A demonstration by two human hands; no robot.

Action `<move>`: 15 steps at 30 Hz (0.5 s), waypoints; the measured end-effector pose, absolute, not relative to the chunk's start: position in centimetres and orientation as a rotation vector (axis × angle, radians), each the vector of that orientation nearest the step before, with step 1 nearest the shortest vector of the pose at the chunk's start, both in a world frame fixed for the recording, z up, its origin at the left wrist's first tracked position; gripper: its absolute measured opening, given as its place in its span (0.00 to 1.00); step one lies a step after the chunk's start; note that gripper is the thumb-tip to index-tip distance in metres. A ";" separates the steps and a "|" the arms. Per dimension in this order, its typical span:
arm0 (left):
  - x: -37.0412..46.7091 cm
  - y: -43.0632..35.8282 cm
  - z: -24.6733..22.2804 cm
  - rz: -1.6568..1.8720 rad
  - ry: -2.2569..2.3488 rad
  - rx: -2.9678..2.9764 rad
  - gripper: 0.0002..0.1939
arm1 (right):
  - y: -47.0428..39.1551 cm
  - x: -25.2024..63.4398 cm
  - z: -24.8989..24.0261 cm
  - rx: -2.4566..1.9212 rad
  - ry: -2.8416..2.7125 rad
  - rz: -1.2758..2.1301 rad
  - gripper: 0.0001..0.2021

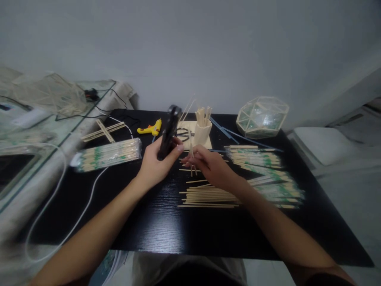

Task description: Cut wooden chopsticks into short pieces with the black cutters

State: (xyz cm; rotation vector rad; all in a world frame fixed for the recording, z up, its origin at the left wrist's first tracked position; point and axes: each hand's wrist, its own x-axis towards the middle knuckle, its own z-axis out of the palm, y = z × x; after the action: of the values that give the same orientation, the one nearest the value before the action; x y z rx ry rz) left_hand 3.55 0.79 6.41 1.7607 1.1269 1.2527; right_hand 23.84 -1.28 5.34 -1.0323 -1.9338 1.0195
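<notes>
My left hand [159, 157] is wrapped round a dark, slim, upright object [170, 129] that looks like a phone seen edge-on; blur hides its exact kind. Pinched in the fingers of my right hand [210, 163] are a few thin wooden chopsticks [191, 159], held roughly upright. Both hands are above the middle of the black table [166, 230], close together. Loose chopsticks [208, 195] lie in a row below my right hand. Just beyond the hands, a pale wooden holder [203, 133] full of sticks stands on a stick mat, beside black-handled scissors [183, 134].
A yellow glue gun [150, 128] lies at the back left, near crossed sticks [104, 131] and a wrapped chopstick pack [108, 154]. More packs [276, 186] lie right. A faceted stick-framed shape [263, 117] stands back right. White cable [89, 202] loops along the left.
</notes>
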 end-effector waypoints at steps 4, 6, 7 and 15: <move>4.7 1.5 6.8 1.150 1.052 1.881 0.11 | -0.8 23.8 4.1 -1.020 -1.936 0.902 0.03; 5.0 1.5 6.5 1.134 1.056 1.935 0.10 | -0.6 23.8 3.4 -1.042 -1.917 0.880 0.03; 5.0 1.6 6.2 1.126 1.062 1.953 0.10 | -0.6 23.7 3.1 -1.052 -1.907 0.873 0.03; 3.6 1.2 4.7 1.071 1.029 2.030 0.05 | -0.3 23.1 1.7 -1.091 -1.989 0.853 0.05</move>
State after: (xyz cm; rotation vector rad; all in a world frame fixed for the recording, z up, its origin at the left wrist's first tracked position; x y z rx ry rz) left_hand 3.56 1.21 4.72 2.0303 1.0295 1.0714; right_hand 23.10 -0.26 1.68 -1.0914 -1.9894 0.8533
